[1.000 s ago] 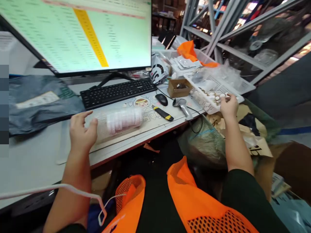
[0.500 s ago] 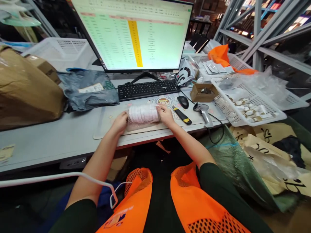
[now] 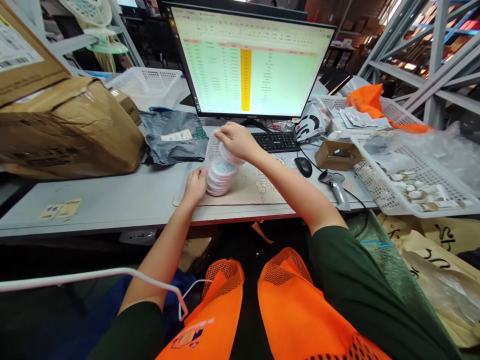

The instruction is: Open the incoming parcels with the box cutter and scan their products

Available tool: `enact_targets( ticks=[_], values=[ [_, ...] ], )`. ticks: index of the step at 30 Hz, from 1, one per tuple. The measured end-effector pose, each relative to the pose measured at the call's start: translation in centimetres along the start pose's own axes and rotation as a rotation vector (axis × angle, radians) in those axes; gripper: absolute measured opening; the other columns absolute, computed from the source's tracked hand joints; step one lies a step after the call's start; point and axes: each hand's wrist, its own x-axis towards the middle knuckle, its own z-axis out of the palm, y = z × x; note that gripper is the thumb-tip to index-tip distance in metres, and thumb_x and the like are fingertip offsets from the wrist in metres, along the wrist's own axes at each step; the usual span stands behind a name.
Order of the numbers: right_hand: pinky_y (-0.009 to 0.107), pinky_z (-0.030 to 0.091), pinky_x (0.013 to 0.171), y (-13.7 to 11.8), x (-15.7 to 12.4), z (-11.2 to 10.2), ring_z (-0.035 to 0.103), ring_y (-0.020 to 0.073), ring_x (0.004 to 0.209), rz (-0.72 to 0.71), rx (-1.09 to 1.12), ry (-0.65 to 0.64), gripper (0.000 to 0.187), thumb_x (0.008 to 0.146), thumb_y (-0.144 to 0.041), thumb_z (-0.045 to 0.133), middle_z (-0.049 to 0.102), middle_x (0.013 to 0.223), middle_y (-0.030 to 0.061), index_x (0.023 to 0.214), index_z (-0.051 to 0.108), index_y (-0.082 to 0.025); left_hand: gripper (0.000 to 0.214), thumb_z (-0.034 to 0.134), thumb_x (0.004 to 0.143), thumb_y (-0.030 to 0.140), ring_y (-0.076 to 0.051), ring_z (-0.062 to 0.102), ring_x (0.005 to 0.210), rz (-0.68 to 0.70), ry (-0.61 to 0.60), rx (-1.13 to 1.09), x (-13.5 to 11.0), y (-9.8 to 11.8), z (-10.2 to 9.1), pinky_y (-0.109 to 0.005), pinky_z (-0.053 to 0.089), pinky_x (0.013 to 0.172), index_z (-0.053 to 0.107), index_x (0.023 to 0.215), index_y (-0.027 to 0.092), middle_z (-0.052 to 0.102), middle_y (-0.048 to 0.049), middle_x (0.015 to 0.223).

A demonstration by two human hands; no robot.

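A stack of round white discs or lids (image 3: 221,179) stands tilted over the desk mat (image 3: 255,192), partly covered by clear bubble wrap (image 3: 213,149). From above, my right hand (image 3: 236,141) is closed on the upper end of the stack, fingers bent over the wrap. My left hand (image 3: 195,186) grips the wrap at the lower left side, fingertips against its edge. Too little detail shows to tell exactly what the discs are. Part of the mat is hidden by my right forearm.
Behind are a monitor (image 3: 258,65) and keyboard (image 3: 275,141). A mouse (image 3: 303,167), barcode scanner (image 3: 335,189), small cardboard box (image 3: 338,154) and white basket (image 3: 375,182) lie right. A grey plastic parcel (image 3: 174,132) and large carton (image 3: 67,130) stand left.
The wrapped stack has turned from lying level between both hands to a steep tilt. My right hand has moved up and left onto its top. The utility knife no longer shows.
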Motion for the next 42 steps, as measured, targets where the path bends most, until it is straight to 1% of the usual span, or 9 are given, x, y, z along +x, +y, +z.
enact_targets(
  ticks=[6, 10, 14, 22, 26, 28, 32, 38, 42],
  values=[
    [0.034, 0.039, 0.091, -0.7, 0.0, -1.1, 0.054, 0.0209, 0.093, -0.114, -0.047, 0.022, 0.047, 0.110, -0.055, 0.044, 0.059, 0.095, 0.0072, 0.084, 0.061, -0.019, 0.057, 0.038, 0.103, 0.056, -0.030, 0.057, 0.137, 0.166, -0.039, 0.027, -0.2, 0.0, 0.9, -0.041, 0.035, 0.126, 0.069, 0.120, 0.011, 0.068, -0.0194, 0.135],
    [0.034, 0.040, 0.088, 2.0, -1.3, -3.4, 0.052, 0.0199, 0.088, -0.016, 0.020, 0.146, 0.051, 0.111, -0.058, 0.038, 0.056, 0.087, 0.0050, 0.083, 0.057, -0.020, 0.063, 0.036, 0.104, 0.059, -0.033, 0.057, 0.137, 0.271, -0.108, 0.138, -0.2, 0.5, 1.8, -0.045, 0.037, 0.124, 0.068, 0.124, 0.009, 0.066, -0.0218, 0.138],
    [0.033, 0.041, 0.085, 5.5, -3.4, -5.9, 0.051, 0.0183, 0.084, 0.093, 0.096, 0.283, 0.054, 0.109, -0.064, 0.036, 0.052, 0.080, 0.0019, 0.082, 0.055, -0.022, 0.062, 0.046, 0.101, 0.057, -0.036, 0.057, 0.134, 0.337, -0.133, 0.304, -0.3, 2.3, 3.4, -0.047, 0.040, 0.121, 0.067, 0.130, 0.006, 0.066, -0.0234, 0.137],
    [0.032, 0.046, 0.080, 11.9, -14.2, -9.5, 0.050, 0.0164, 0.073, 0.355, 0.101, 0.483, 0.061, 0.100, -0.077, 0.044, 0.052, 0.070, -0.0009, 0.072, 0.052, -0.023, 0.061, 0.060, 0.096, 0.059, -0.045, 0.058, 0.129, 0.425, -0.359, 0.826, -2.1, 6.8, 7.2, -0.055, 0.042, 0.112, 0.072, 0.135, 0.014, 0.068, -0.0214, 0.135],
    [0.032, 0.048, 0.079, 13.5, -19.5, -10.1, 0.051, 0.0168, 0.070, 0.535, 0.093, 0.604, 0.061, 0.099, -0.077, 0.045, 0.053, 0.066, -0.0012, 0.071, 0.051, -0.023, 0.061, 0.053, 0.100, 0.058, -0.050, 0.057, 0.125, 0.469, -0.462, 1.039, -3.2, 7.3, 9.5, -0.063, 0.040, 0.107, 0.072, 0.131, 0.009, 0.067, -0.0286, 0.128],
    [0.032, 0.049, 0.080, 13.6, -20.6, -10.8, 0.054, 0.0171, 0.072, 0.541, 0.089, 0.658, 0.062, 0.100, -0.077, 0.042, 0.056, 0.069, 0.0001, 0.074, 0.052, -0.023, 0.063, 0.049, 0.101, 0.058, -0.051, 0.056, 0.125, 0.504, -0.480, 1.076, -3.5, 7.0, 10.4, -0.066, 0.037, 0.108, 0.069, 0.135, 0.008, 0.064, -0.0307, 0.130],
    [0.031, 0.051, 0.084, 12.7, -18.9, -12.5, 0.059, 0.0169, 0.079, 0.396, 0.047, 0.633, 0.060, 0.103, -0.075, 0.038, 0.058, 0.075, 0.0009, 0.081, 0.055, -0.022, 0.068, 0.048, 0.101, 0.060, -0.051, 0.050, 0.131, 0.558, -0.507, 1.106, -3.5, 6.5, 11.4, -0.074, 0.026, 0.113, 0.059, 0.148, 0.011, 0.059, -0.0309, 0.138],
    [0.032, 0.050, 0.083, 8.6, -10.6, -14.4, 0.056, 0.0172, 0.076, 0.206, -0.003, 0.440, 0.045, 0.106, -0.060, 0.050, 0.048, 0.068, -0.0032, 0.077, 0.046, -0.026, 0.072, 0.039, 0.105, 0.059, -0.048, 0.039, 0.147, 0.541, -0.621, 1.211, -4.1, 6.5, 13.1, -0.073, 0.025, 0.120, 0.047, 0.159, 0.013, 0.048, -0.0266, 0.157],
    [0.031, 0.047, 0.077, 5.6, -8.8, -17.0, 0.049, 0.0170, 0.070, 0.107, -0.081, 0.587, 0.041, 0.110, -0.041, 0.048, 0.042, 0.069, -0.0027, 0.073, 0.036, -0.028, 0.070, 0.042, 0.104, 0.054, -0.046, 0.024, 0.158, 0.564, -0.591, 1.118, -4.5, 6.4, 13.7, -0.072, 0.022, 0.124, 0.046, 0.158, 0.010, 0.036, -0.0250, 0.167]
  ],
)
